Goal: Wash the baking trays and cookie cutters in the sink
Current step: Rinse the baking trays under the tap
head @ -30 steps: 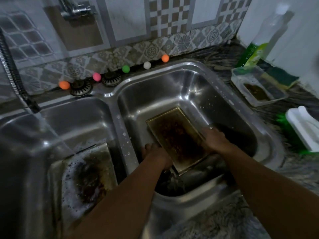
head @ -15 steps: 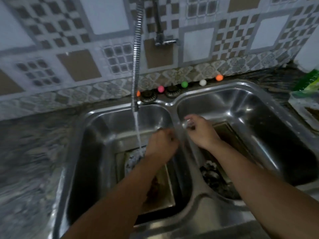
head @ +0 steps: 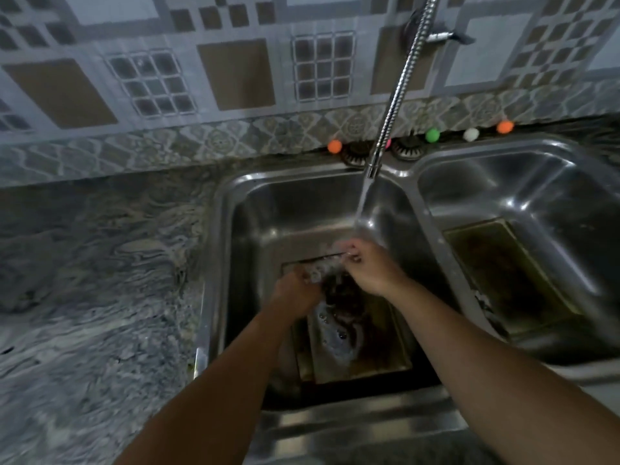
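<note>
A double steel sink [head: 412,182] is set into a grey marbled desk [head: 94,297], seen from above by the person working at it. A flexible metal hose tap [head: 396,95] hangs over the left basin, and a stream of water [head: 360,209] falls from it onto the hands.

Both hands meet under the stream, above the far end of a dirty tray [head: 362,347] lying on the floor of the left basin. The tray is stained dark brown, with foam and bubbles on it. The left hand [head: 297,290] has curled fingers around something small and pale; it is too blurred to name. The right hand [head: 369,266] pinches a small shiny piece at its fingertips, just beside the left hand; whether both hold the same thing cannot be told.

A second tray [head: 510,280], brown and greasy, lies flat in the right basin.

Along the back rim sit small coloured balls: an orange ball [head: 334,146], a green ball [head: 432,135], a white ball [head: 470,134], and another orange one [head: 505,126]. Patterned tiles [head: 235,75] cover the wall behind.
</note>
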